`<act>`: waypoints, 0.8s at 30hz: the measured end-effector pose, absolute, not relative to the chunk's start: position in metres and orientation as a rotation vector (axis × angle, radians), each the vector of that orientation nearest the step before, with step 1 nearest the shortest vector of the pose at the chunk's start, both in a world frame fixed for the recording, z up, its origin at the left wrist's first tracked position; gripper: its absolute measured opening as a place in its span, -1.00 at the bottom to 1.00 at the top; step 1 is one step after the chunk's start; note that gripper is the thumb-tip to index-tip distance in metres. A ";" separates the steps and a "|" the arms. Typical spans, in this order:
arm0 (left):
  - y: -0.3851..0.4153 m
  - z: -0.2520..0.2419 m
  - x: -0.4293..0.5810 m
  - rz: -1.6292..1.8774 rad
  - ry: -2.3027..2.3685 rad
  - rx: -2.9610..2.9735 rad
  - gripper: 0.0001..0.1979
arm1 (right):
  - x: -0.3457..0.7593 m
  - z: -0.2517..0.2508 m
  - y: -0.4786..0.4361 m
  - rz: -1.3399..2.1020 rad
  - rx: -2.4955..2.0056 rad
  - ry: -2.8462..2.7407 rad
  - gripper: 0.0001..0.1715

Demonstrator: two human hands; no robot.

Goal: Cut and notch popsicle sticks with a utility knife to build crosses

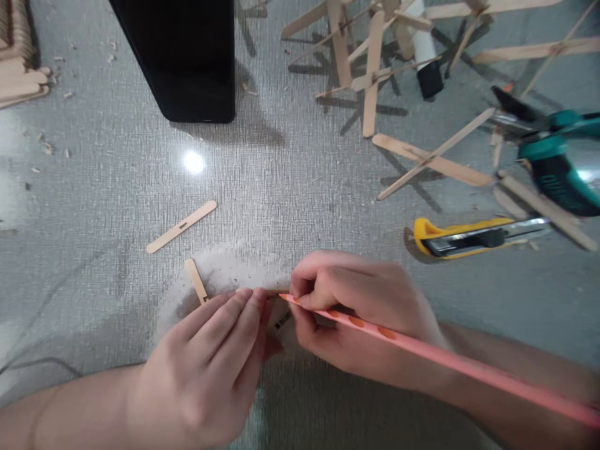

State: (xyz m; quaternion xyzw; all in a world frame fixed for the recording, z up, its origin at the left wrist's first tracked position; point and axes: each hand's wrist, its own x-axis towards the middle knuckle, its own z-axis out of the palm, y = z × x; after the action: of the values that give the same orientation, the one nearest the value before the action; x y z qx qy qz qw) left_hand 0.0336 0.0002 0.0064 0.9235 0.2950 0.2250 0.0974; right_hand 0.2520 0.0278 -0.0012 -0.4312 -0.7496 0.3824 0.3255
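Observation:
My right hand [356, 312] grips a pink pencil [422, 347] with orange spots, its shaft running off to the lower right. The pencil's tip touches or nearly touches a thin wooden stick [276, 292], seen edge-on. My left hand [210, 362] pinches that stick between its fingers, which cover much of it. Beside the left fingers another craft stick [195, 280] with a dark notch is partly hidden. Farther off lies a craft stick [182, 226] with a small slot in its middle.
A black phone [187, 56] lies at the top. Crossed craft sticks [372, 75] crowd the upper right, near a white, black-capped item [426, 62]. A yellow utility knife [469, 237] and green-black pliers [553, 150] lie at right. More sticks [21, 81] are stacked upper left, with wood shavings around.

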 end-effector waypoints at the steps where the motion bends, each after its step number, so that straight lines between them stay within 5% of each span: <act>1: 0.000 0.006 0.034 0.671 0.874 2.734 -0.90 | 0.252 -0.001 0.028 1.004 -1.138 -1.968 -0.72; 24: 0.000 0.007 0.034 0.661 0.883 2.750 -0.92 | 0.252 -0.001 0.030 1.025 -1.124 -1.979 -0.73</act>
State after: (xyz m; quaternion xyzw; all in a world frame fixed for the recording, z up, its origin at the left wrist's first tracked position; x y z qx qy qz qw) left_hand 0.0337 0.0004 0.0070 0.9245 0.2968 0.2220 0.0890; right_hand 0.2519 0.0297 -0.0014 -0.4272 -0.7518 0.3894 0.3173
